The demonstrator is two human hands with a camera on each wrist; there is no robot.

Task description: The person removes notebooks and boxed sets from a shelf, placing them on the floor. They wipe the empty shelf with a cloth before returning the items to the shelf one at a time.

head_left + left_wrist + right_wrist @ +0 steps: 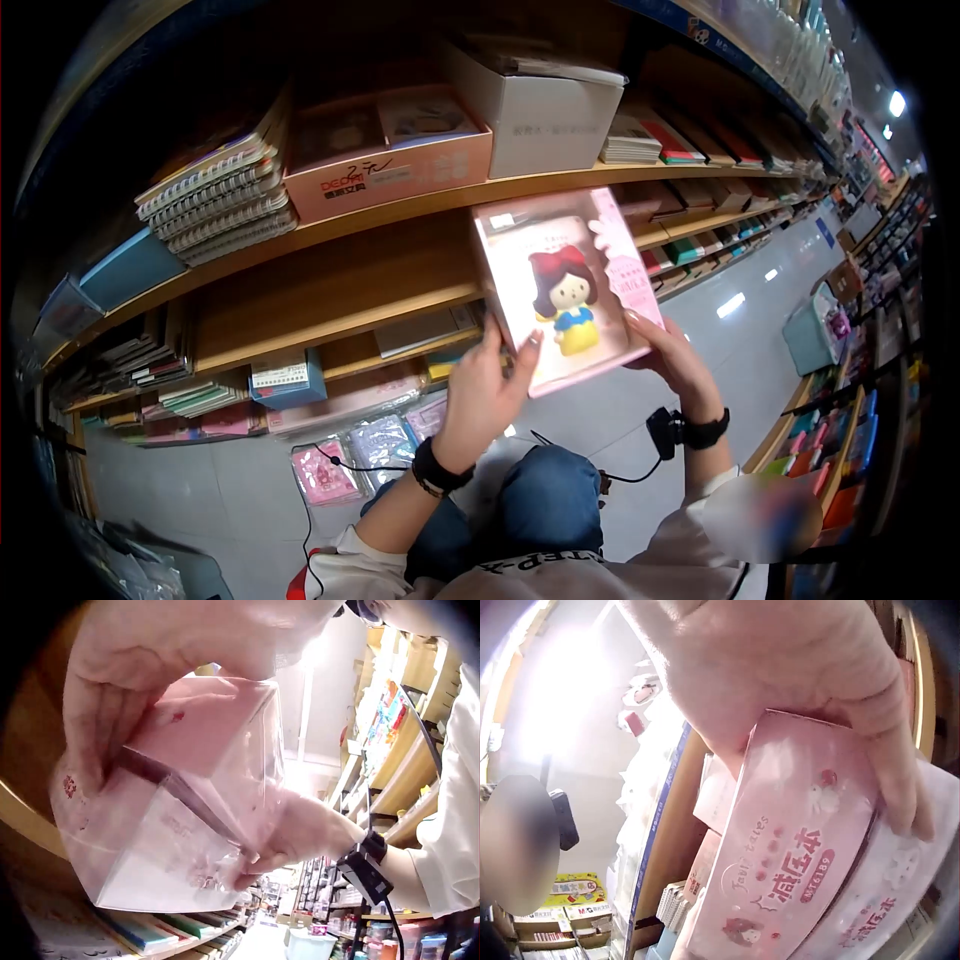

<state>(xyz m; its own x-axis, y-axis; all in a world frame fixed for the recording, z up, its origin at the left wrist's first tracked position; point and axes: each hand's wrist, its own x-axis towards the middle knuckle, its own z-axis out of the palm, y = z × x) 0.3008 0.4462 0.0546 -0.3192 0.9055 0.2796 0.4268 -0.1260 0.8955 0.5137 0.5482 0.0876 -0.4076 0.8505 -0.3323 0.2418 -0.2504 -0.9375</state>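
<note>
Both hands hold a pink box (pixel 622 262) with a clear front window, tilted in front of the shelves. Behind the window shows a figure (pixel 575 322) with dark hair, a red bow and a blue and yellow dress. My left hand (pixel 485 388) grips the lower left side, thumb over the front. My right hand (pixel 682 368) holds the lower right corner, thumb along the edge. Chinese lettering and a small bunny mark the box's side panel (pixel 787 847) in the right wrist view, where fingers of the right hand (pixel 795 667) lie across it.
The upper shelf carries spiral notebooks (pixel 215 195), a pink carton (pixel 400 180) and a white box (pixel 550 120). Several plastic-wrapped packets (pixel 325 475) lie on the floor by the knees. More stocked shelves (pixel 820 450) line the right, near a light-blue bin (pixel 815 335).
</note>
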